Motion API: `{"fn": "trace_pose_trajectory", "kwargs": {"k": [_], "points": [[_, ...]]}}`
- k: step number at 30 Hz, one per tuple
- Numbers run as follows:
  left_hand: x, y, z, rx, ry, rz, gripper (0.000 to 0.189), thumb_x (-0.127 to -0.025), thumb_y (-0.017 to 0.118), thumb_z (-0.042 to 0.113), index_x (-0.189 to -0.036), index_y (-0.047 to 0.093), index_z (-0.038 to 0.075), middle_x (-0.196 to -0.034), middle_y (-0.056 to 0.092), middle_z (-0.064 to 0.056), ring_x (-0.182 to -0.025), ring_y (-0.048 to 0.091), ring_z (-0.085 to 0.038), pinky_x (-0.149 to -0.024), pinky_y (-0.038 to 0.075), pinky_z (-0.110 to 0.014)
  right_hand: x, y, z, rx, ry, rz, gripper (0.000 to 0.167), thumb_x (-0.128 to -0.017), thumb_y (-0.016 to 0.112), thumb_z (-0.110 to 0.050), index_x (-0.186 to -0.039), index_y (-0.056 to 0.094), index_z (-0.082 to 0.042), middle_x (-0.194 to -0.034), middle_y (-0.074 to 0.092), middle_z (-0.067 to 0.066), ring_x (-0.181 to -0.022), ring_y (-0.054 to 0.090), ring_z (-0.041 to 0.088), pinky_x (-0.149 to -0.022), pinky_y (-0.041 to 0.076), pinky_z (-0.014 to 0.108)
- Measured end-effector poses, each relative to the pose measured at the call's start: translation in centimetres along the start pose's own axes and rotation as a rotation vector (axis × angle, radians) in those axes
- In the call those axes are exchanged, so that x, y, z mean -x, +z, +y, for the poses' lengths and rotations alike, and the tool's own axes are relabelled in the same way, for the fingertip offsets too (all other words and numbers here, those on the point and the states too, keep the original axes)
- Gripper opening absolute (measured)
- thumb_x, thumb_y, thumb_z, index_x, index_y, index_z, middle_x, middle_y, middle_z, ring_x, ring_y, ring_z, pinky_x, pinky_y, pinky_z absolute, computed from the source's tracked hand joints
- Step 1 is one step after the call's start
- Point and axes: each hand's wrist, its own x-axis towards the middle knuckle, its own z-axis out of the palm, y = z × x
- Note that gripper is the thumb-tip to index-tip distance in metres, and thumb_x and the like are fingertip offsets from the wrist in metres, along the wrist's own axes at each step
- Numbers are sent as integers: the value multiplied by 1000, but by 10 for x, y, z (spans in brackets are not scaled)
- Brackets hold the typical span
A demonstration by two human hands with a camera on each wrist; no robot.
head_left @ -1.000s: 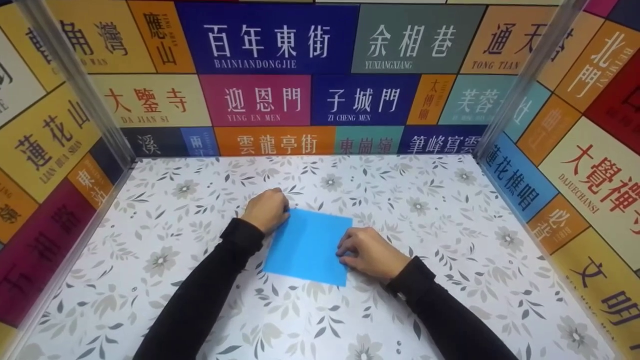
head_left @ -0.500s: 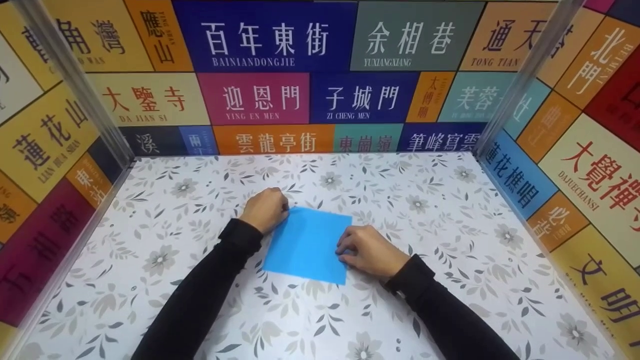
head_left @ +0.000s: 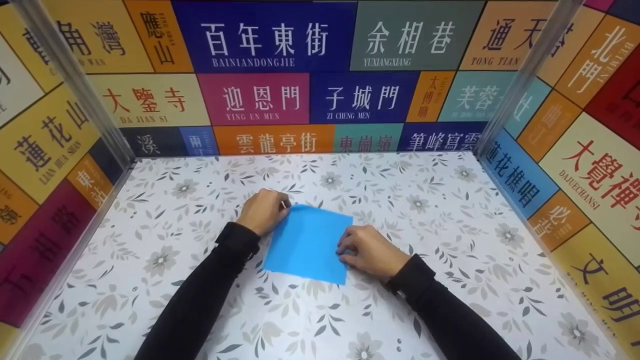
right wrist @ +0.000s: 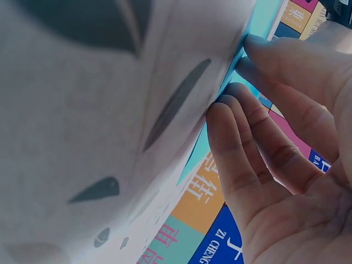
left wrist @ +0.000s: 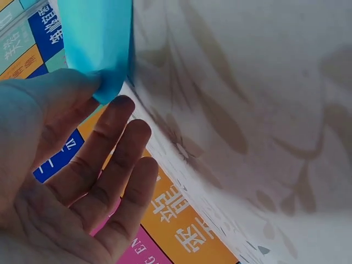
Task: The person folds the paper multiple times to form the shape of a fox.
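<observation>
A square sheet of blue paper (head_left: 307,245) lies on the patterned tabletop, its far left corner raised and bent. My left hand (head_left: 265,210) pinches that corner between thumb and index finger, as the left wrist view shows at the paper's curled edge (left wrist: 102,44); the other fingers are spread and loosely bent. At the sheet's right edge, my right hand (head_left: 372,250) rests its fingertips and thumb on the paper. In the right wrist view these fingers (right wrist: 225,132) reach down to the thin blue edge, and the paper there stays flat.
The white tabletop (head_left: 200,300) has a grey leaf and flower print. Upright panels with colourful Chinese signs enclose it at the back (head_left: 267,97), the left (head_left: 45,135) and the right (head_left: 590,170). Clear strips (head_left: 530,75) run up the corners.
My left hand has shifted slightly, and the far left corner of the blue paper is raised and bent more than before. The right hand stays in place at the right edge.
</observation>
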Motion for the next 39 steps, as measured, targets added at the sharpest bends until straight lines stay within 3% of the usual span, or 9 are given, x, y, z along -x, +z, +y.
{"fn": "trace_pose_trajectory", "kwargs": {"k": [9,19,27,34,39], "points": [[7,7,-2,98,-13,67,14,-103,86,12,-117,90,10,-102,89,-11,-94,84,-29,-86,68,-48,2,1,3,11,-44,21,11,-94,91,-3,-105,92,-5,-110,85,9,-104,83,27,-96,71,40],[9,7,5,189,-1,172,9,-105,87,14,-112,91,10,-106,90,-9,-95,84,-27,-87,69,-44,2,0,2,4,-28,19,13,-94,90,-1,-106,91,-5,-110,86,10,-103,84,28,-95,72,40],[14,6,13,231,-19,218,34,-102,91,13,-134,83,6,-103,90,-13,-92,88,-29,-81,72,-45,0,-3,2,-12,-22,13,16,-94,88,5,-107,91,-4,-110,86,11,-104,84,28,-96,72,38],[22,2,18,220,53,209,14,-99,93,10,-112,89,6,-102,91,-12,-92,87,-30,-85,72,-45,1,-4,2,-13,-36,22,17,-93,88,7,-105,91,-4,-109,87,12,-103,85,29,-95,72,40],[27,1,26,198,80,188,7,-99,91,10,-106,90,10,-102,91,-9,-89,86,-27,-83,71,-45,1,-4,2,-31,-26,25,16,-93,86,8,-103,91,-3,-110,87,12,-105,85,29,-96,72,40]]}}
